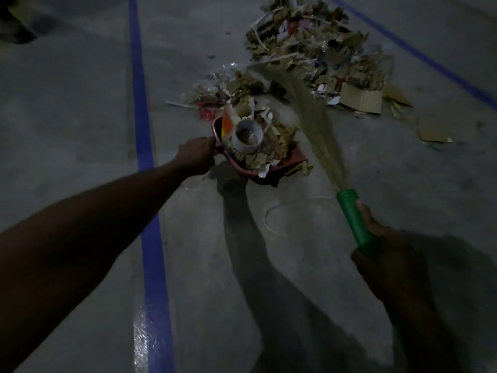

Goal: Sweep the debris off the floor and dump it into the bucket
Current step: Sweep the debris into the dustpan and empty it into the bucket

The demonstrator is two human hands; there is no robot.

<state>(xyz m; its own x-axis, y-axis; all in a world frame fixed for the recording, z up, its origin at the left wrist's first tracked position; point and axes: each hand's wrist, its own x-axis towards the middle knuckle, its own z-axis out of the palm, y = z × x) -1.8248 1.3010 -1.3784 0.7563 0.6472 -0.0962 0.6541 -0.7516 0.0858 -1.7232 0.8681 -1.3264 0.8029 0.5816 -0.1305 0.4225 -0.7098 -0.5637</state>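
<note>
A red dustpan (243,168) sits on the grey floor, heaped with cardboard scraps and a white tape roll (247,137). My left hand (197,154) grips the dustpan's handle at its left end. My right hand (382,238) grips the green handle of a grass broom (312,114), whose bristles reach up over the dustpan's right side toward the debris pile (317,49). That pile of torn cardboard and paper lies beyond the dustpan, at the upper right. No bucket is in view.
A blue floor line (145,157) runs from top to bottom left of the dustpan; a second blue line (419,52) crosses the top right. A flat cardboard piece (441,127) lies apart at the right. A dark shape (16,25) sits in the top left corner.
</note>
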